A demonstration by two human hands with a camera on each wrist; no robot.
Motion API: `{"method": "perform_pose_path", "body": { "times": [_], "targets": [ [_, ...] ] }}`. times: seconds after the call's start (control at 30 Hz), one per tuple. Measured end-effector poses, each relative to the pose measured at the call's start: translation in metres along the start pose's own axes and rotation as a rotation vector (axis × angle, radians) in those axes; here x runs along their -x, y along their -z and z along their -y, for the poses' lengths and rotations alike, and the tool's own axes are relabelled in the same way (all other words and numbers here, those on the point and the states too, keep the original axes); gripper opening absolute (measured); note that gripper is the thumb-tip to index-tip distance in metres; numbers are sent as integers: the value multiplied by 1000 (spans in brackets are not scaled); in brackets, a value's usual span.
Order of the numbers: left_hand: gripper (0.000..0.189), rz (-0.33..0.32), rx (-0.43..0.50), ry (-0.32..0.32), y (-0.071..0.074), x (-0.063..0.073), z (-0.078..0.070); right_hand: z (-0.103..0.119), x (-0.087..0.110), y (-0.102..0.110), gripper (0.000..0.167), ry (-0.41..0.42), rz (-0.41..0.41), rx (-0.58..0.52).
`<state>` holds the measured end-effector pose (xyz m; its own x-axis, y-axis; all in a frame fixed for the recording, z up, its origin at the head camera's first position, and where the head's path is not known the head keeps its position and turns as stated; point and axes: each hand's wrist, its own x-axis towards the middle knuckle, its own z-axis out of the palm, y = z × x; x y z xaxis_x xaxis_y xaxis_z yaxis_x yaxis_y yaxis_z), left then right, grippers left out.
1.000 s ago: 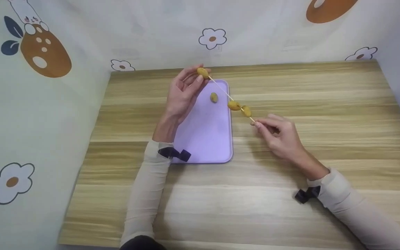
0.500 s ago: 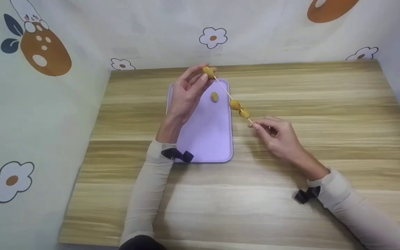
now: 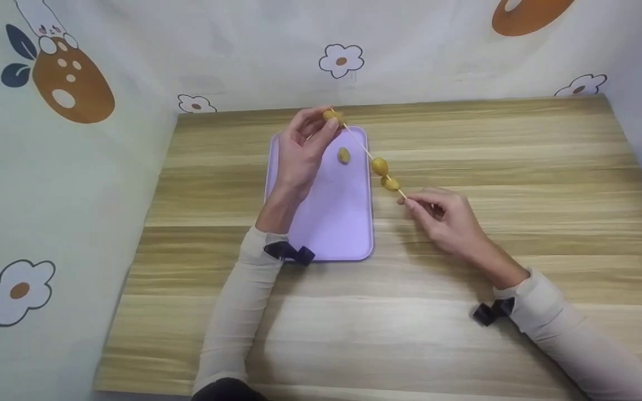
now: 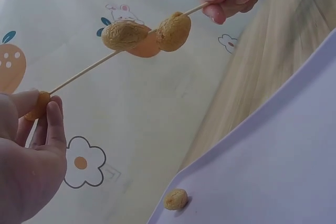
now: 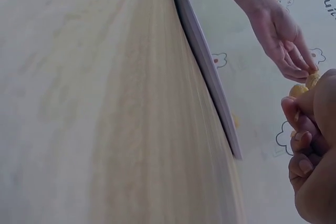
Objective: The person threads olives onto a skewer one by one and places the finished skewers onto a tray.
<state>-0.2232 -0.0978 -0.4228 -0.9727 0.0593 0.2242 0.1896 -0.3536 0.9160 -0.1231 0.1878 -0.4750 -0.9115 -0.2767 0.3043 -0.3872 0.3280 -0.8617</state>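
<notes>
Okay, so the left grip (image 3: 302,151) is pinching its yellow ball (image 3: 336,117) further right than a second ago. Right grip (image 3: 449,221) is pinching the skewer (image 4: 84,72).

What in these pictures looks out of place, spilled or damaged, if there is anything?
Nothing clearly stands out. The thin pale wooden stick looks straight, and no break shows in the two wrinkled yellow-brown oval pieces on it. One similar loose piece lies inside the flat purple rectangular tray. The left hand partly hides another piece.
</notes>
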Motion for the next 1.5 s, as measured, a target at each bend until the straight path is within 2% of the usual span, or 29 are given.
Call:
{"method": "perform_pose_path", "body": {
  "times": [0.27,0.37,0.67,0.93,1.27,1.5],
  "targets": [
    [33,96,133,19,-1,1,-3,-1,0,0,17,57,1,-3],
    [34,125,146,17,-1,2,-4,-2,0,0,17,67,1,-9],
    [33,85,43,-40,-10,5,-2,-1,0,0,15,76,-32,-8],
    [28,67,46,-38,-21,11,3,-2,0,0,16,55,-33,-16],
    [29,84,-35,-57,-31,19,4,-4,0,0,18,59,-44,-22],
    [29,85,-43,-58,-38,23,7,-6,0,1,19,70,-52,-18]
  ]
}}
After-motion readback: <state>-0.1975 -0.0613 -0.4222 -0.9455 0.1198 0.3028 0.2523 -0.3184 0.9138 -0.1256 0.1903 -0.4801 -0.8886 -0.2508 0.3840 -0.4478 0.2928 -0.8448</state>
